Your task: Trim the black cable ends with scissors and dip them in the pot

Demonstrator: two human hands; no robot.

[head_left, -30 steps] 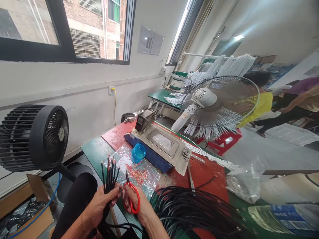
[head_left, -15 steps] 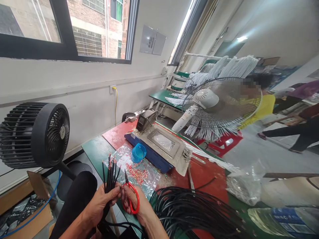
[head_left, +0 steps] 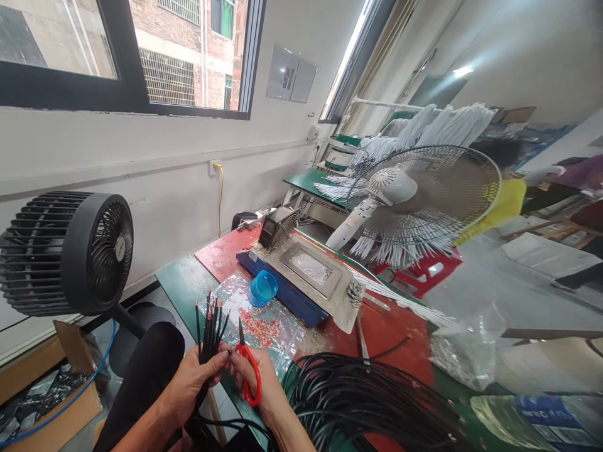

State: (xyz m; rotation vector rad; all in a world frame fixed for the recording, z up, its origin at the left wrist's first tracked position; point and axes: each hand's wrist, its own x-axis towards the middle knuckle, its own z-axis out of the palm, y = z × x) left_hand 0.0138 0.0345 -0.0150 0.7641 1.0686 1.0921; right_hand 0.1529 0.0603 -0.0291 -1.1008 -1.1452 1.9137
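A bundle of black cables stands upright in my left hand, fingers wrapped round it and the stripped, coppery-red ends pointing up. My right hand is closed on red-handled scissors, their dark blades pointing up and away. The fingertips of both hands meet at a small dark cable end beside the bundle; what exactly they pinch there is too small to tell. Just beyond the scissors, red and pale trimmings lie on a clear plastic bag. To the right of my right hand lies a large heap of black cables.
A blue cup stands against a blue-sided solder pot with a small black fan behind it. A black fan is at the left, a large caged fan at the right. A cardboard box sits low left.
My hands stay together, with the scissors and cable bundle held almost as before. The view has shifted slightly. At the far right, people in the background have moved.
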